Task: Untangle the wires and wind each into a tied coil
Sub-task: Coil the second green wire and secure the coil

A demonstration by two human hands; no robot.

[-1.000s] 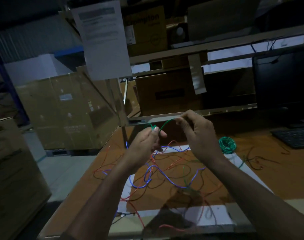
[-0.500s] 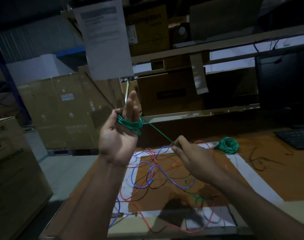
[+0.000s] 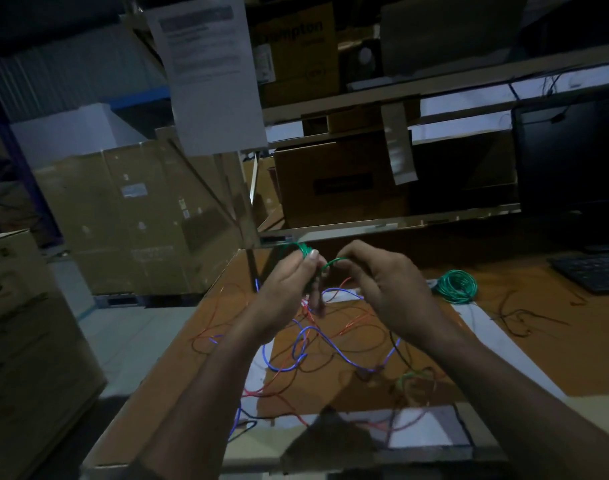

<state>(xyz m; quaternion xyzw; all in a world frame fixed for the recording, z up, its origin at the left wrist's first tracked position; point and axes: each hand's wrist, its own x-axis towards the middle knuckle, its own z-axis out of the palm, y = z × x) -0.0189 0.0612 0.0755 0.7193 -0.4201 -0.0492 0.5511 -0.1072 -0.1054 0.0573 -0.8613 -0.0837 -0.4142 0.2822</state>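
The brown table carries a loose tangle of red, blue and dark wires, with a finished green coil lying off to the right near a keyboard. Above the tangle, the left hand is clenched around green loops, and the right hand pinches the green wire arching between them.
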